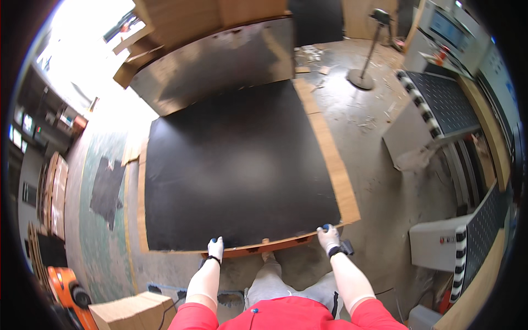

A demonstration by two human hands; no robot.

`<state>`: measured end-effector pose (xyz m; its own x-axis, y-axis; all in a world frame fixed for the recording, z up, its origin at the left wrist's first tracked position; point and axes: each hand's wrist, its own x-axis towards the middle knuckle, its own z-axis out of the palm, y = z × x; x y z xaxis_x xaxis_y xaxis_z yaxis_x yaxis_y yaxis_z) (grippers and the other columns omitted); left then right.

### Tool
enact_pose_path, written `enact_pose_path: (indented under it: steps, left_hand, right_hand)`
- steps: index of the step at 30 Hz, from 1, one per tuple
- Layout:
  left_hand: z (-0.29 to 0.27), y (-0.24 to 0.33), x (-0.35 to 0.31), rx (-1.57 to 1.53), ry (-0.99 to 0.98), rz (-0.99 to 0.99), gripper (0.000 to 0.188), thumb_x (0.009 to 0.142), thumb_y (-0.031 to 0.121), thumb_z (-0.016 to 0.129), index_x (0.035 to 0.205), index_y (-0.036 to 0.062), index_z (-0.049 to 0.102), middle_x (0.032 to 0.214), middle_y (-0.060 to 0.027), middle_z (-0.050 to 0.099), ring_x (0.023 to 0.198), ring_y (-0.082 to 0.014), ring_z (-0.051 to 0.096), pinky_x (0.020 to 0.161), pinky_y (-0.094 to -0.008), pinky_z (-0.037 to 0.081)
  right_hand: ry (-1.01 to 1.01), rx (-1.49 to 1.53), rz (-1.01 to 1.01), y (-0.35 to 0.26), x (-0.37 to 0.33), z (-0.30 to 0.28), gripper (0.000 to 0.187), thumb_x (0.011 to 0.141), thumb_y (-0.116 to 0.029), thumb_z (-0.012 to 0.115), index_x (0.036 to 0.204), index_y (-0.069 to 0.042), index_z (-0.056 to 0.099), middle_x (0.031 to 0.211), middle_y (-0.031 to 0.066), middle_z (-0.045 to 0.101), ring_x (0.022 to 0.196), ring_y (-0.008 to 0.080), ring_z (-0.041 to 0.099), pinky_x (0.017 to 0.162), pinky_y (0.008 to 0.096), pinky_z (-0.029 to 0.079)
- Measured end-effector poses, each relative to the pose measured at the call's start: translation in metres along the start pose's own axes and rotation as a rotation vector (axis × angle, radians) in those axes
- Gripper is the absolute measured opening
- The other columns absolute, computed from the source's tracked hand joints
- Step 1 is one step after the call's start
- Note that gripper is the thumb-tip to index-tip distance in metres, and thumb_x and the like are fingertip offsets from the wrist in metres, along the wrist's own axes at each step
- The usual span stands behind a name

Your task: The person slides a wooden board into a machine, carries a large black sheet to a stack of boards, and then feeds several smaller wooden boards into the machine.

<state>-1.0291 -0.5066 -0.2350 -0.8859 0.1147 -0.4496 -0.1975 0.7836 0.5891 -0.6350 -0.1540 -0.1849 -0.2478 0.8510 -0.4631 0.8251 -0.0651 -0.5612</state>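
A large black sheet (236, 170) lies flat in front of me on light-brown board (333, 165), which shows along both sides. My left hand (216, 247), in a pale glove, grips the near edge left of the middle. Near the front right corner, my right hand (328, 236) is closed on the same edge, with dark blue showing at its fingertips. The undersides of both hands' grips are hidden. An orange-brown support (258, 251) shows beneath the near edge.
A metallic panel (220, 63) stands along the far edge, with cardboard (192, 16) above it. To the right are perforated machine tables (443, 102) and a stand with a round base (360, 80). Scraps litter the floor. An orange machine (69, 294) and a wooden block (135, 311) sit at lower left.
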Motion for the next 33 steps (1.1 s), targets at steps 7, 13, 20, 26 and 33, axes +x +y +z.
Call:
enact_pose_path:
  steps: [7,13,20,26,33]
  left_hand:
    - [0.208,0.028,-0.189,0.146,-0.483,-0.04,0.042,0.097,0.044,0.055,0.109,0.0045,0.063,0.098,-0.0156,0.068,0.098,-0.0308,0.063,0.088,-0.0434,0.047]
    - [0.35,0.075,-0.34,0.275,-0.81,0.434,0.031,0.098,0.033,0.059,0.107,0.0048,0.065,0.096,-0.0091,0.067,0.089,-0.0245,0.063,0.08,-0.0379,0.049]
    - [0.559,0.244,-0.488,0.117,-1.186,0.116,0.032,0.096,0.032,0.064,0.114,0.0065,0.067,0.102,-0.0027,0.068,0.085,-0.0135,0.06,0.076,-0.029,0.05]
    - [0.682,0.388,-0.662,-0.001,-1.448,0.541,0.043,0.1,0.031,0.057,0.134,0.005,0.055,0.127,-0.0131,0.061,0.115,-0.0277,0.058,0.1,-0.0421,0.046]
    - [0.835,0.575,-0.801,0.224,-1.565,1.489,0.066,0.097,0.035,0.055,0.147,-0.0033,0.036,0.151,-0.0249,0.038,0.144,-0.039,0.03,0.12,-0.0465,0.019]
  right_hand:
    - [0.005,0.291,0.389,0.363,-0.118,-0.077,0.045,0.086,-0.045,0.067,0.102,-0.003,0.07,0.101,0.0208,0.071,0.101,0.0373,0.067,0.089,0.0421,0.052]
    - [0.072,0.223,1.178,0.543,-0.218,-0.26,0.06,0.087,-0.045,0.065,0.122,0.004,0.064,0.121,0.0256,0.065,0.117,0.0391,0.061,0.098,0.0399,0.048]
    - [0.513,0.513,0.714,0.56,-0.141,-0.415,0.048,0.088,-0.042,0.066,0.113,-0.001,0.066,0.111,0.0204,0.07,0.106,0.0353,0.067,0.09,0.0418,0.052]
    - [0.244,1.326,0.252,0.482,0.039,-0.436,0.047,0.097,-0.049,0.059,0.118,-0.008,0.064,0.104,0.0047,0.071,0.089,0.0182,0.064,0.084,0.0339,0.051]
    - [0.002,2.477,-0.517,0.473,0.173,-0.653,0.056,0.101,-0.05,0.046,0.137,-0.008,0.052,0.13,0.01,0.059,0.123,0.0262,0.053,0.11,0.0424,0.039]
